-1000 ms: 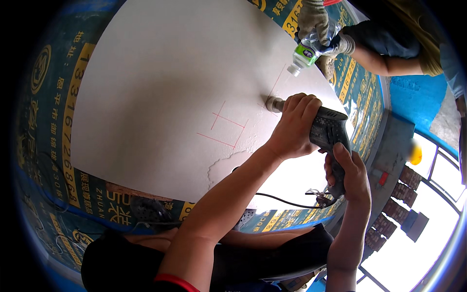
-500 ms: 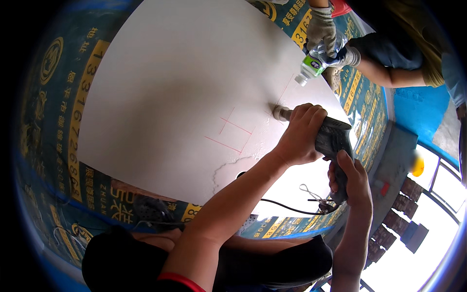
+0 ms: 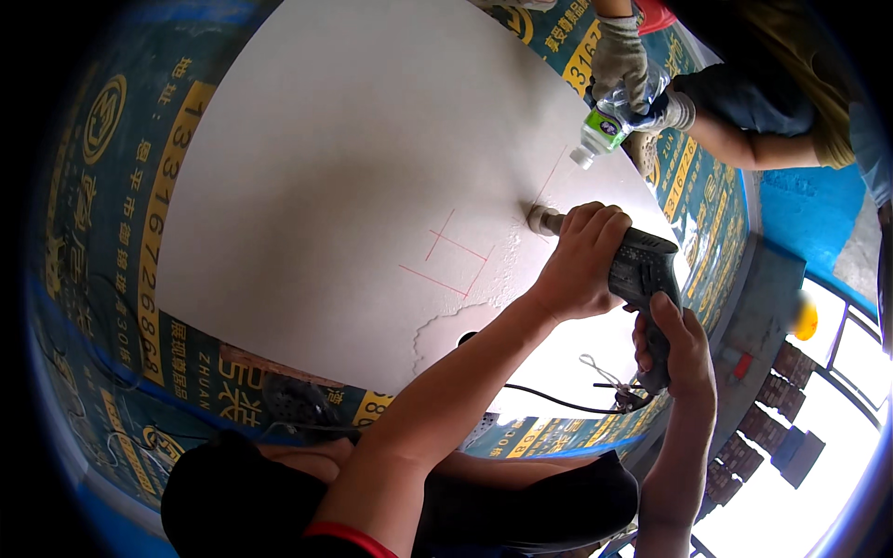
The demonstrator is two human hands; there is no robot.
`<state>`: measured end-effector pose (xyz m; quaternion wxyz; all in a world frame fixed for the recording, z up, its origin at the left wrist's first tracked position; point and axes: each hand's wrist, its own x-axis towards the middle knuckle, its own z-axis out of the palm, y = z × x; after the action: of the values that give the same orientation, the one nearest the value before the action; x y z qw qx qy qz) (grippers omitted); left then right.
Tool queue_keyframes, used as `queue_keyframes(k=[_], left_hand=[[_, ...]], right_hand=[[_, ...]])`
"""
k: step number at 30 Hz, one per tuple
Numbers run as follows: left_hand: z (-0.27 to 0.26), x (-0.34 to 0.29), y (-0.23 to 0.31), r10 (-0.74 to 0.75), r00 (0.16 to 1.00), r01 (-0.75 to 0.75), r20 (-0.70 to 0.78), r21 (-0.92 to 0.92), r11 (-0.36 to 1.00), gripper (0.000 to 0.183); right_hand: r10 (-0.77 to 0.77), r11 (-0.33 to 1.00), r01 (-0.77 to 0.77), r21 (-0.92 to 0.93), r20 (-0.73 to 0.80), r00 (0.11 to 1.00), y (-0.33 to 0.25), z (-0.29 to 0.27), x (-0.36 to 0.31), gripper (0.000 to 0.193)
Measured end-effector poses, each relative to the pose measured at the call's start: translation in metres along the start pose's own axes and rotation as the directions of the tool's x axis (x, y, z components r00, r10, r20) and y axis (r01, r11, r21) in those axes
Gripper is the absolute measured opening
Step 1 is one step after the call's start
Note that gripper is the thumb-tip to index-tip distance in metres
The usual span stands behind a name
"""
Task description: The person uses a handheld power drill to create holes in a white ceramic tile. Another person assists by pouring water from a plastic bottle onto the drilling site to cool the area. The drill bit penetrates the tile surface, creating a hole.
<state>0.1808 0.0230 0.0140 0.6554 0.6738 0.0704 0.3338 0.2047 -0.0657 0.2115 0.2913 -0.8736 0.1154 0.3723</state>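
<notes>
My left hand [image 3: 584, 263] is closed round the front of a dark power drill [image 3: 646, 263], just behind its chuck end. My right hand [image 3: 684, 352] wraps the drill's rear handle. A short round core bit [image 3: 542, 219] on the drill meets the large white slab [image 3: 307, 177], at the lower end of a red line. Splashes of water trail from the bit toward a wet patch with a wavy edge. More red lines are drawn left of the bit. Close to my left forearm, a round dark hole [image 3: 467, 338] shows in the slab.
Across the slab, a co-worker's gloved hands [image 3: 621, 70] tilt a clear bottle [image 3: 605, 128] with a green label, neck toward the bit. A black cable [image 3: 558, 399] runs from the drill handle over the slab. Printed green protective sheeting [image 3: 112, 307] surrounds the slab.
The view has shifted slightly, so the scene sits a little farther right and lower. Both hands keep their hold on the drill, and the bit stays at the same red line.
</notes>
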Motion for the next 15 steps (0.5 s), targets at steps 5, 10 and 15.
queue_keyframes(k=[5, 10, 15], left_hand=[[0.0010, 0.0009, -0.0003, 0.000, 1.000, 0.000, -0.007, 0.003, 1.000, 0.098], [0.0023, 0.0012, -0.0007, 0.001, 1.000, -0.001, -0.013, 0.015, 1.000, 0.098], [0.0029, 0.0018, -0.0007, 0.008, 1.000, -0.007, -0.015, 0.017, 1.000, 0.096]], right_hand=[[0.005, 1.000, -0.005, -0.020, 0.008, 1.000, 0.0011, -0.0035, 0.0014, 0.054], [-0.007, 1.000, 0.007, -0.008, 0.034, 0.999, 0.0007, -0.0053, 0.0034, 0.058], [-0.015, 0.999, 0.016, -0.027, 0.031, 0.999, 0.0008, -0.0072, 0.0042, 0.061]])
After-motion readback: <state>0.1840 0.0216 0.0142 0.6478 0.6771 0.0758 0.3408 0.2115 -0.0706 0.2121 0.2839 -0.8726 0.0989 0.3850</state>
